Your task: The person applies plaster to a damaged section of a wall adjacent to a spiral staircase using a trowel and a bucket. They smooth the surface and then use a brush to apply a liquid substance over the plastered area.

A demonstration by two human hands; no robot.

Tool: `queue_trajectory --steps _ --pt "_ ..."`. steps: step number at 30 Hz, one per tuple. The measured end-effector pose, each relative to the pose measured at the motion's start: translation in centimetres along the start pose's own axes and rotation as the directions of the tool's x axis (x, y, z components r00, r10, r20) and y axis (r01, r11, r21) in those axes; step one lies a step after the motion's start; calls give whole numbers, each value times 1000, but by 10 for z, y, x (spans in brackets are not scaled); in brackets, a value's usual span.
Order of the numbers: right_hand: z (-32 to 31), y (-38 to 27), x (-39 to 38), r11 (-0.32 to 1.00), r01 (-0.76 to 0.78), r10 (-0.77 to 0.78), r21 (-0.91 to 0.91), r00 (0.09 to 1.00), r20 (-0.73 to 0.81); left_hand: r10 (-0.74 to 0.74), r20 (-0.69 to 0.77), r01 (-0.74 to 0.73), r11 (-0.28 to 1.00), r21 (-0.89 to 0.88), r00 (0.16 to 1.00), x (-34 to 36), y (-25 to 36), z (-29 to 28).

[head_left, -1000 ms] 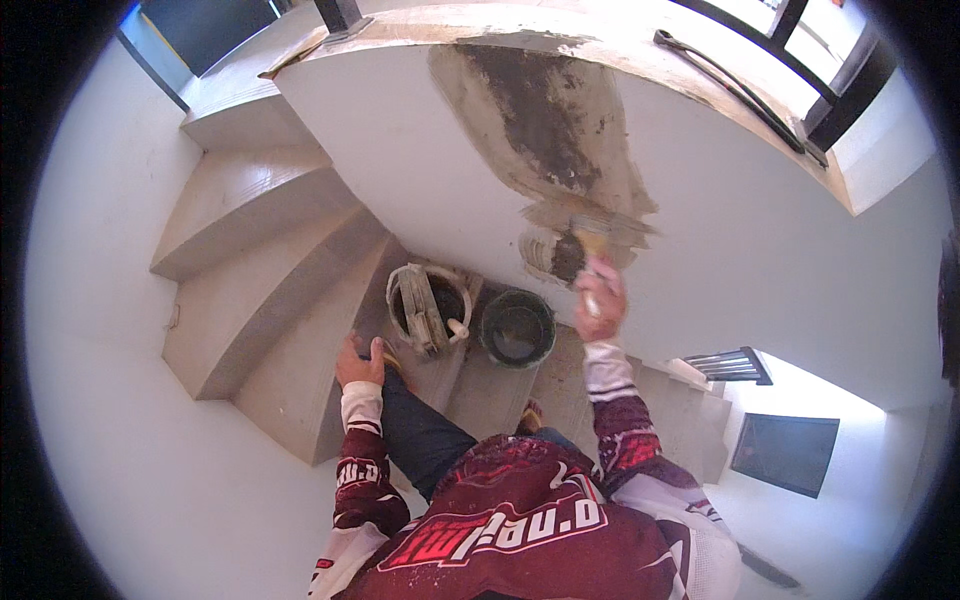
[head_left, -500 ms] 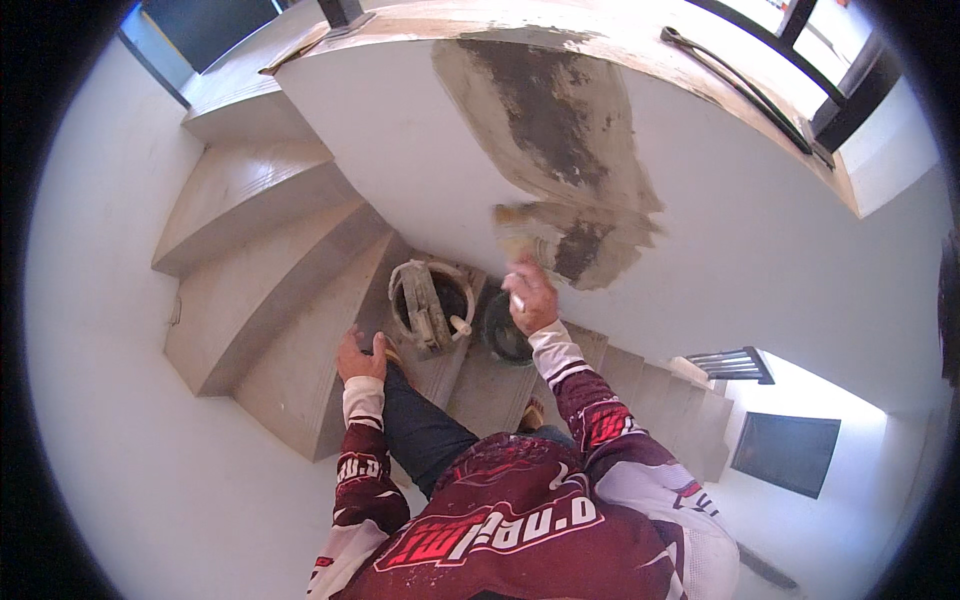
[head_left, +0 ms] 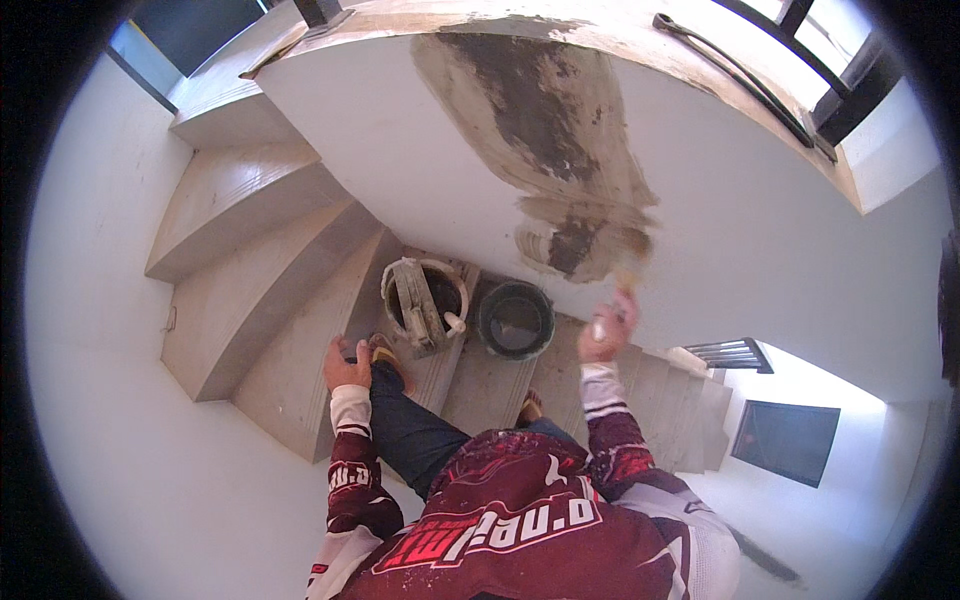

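Brush (head_left: pixel 627 285) met the lower edge of the wet patch (head_left: pixel 575 235) on the white wall (head_left: pixel 760 230), having swung up from near the black bucket (head_left: pixel 515 320). Right hand (head_left: pixel 607 335) fingers wrapped its handle. Left hand (head_left: pixel 345 365) pressed flat on the step (head_left: pixel 300 330), beside the second bucket (head_left: pixel 425 300).

Head-worn fisheye, looking steeply down, close over staircase (head_left: pixel 260 290) and wall (head_left: pixel 420 150)

A house stairwell under renovation: bare steps (head_left: pixel 250 290), patched wall (head_left: pixel 560 170), plaster buckets (head_left: pixel 515 320).
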State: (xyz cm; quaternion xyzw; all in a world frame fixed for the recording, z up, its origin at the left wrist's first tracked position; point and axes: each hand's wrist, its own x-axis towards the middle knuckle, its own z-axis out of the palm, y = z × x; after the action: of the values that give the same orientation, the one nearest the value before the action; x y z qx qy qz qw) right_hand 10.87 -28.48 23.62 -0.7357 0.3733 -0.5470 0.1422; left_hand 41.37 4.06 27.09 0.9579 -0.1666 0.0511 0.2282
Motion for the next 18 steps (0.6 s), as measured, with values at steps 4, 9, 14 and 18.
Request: queue_trajectory --steps 4,9,14,18 --pt "69 -49 21 986 72 -93 152 987 134 44 5 -44 999 7 999 2 3 8" --pt "71 -54 30 920 168 -284 354 909 306 30 78 -30 1000 -3 997 4 15 10" --pt "-5 4 40 988 95 -114 119 980 162 35 76 -38 999 35 996 4 10 11" --pt "-32 4 31 999 -3 0 -37 998 -70 7 70 -11 998 59 998 1 6 4"
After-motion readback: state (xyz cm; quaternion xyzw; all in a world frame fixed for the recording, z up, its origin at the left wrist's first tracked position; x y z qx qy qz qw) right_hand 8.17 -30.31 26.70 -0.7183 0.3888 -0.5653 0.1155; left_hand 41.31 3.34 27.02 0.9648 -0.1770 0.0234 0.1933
